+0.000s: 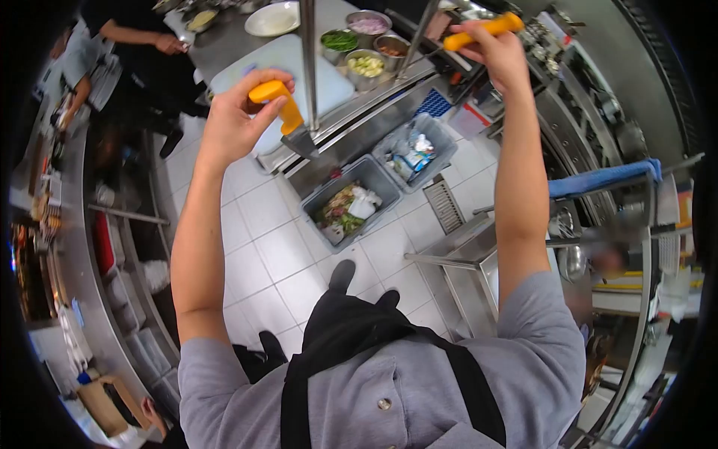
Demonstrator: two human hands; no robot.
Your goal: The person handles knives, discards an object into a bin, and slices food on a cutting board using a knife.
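Note:
Raised at the upper left, my left hand (243,120) grips a yellow-orange handled tool (289,112) with a short metal blade pointing down, beside a pale cutting board (329,78). My right hand (497,56), at the upper right, is closed around another yellow-orange handle (482,31); I cannot make out the far end of that tool. Between my hands, on the counter, stand metal bowls with chopped greens (339,40), yellow-green pieces (365,66), pink-purple pieces (367,25) and brown pieces (391,49).
Two grey bins (308,217) (446,161) with waste stand on the tiled floor (280,247) below the counter. A white plate (273,19) lies at the top. People (142,56) stand at the upper left. A blue towel (606,178) hangs at the right.

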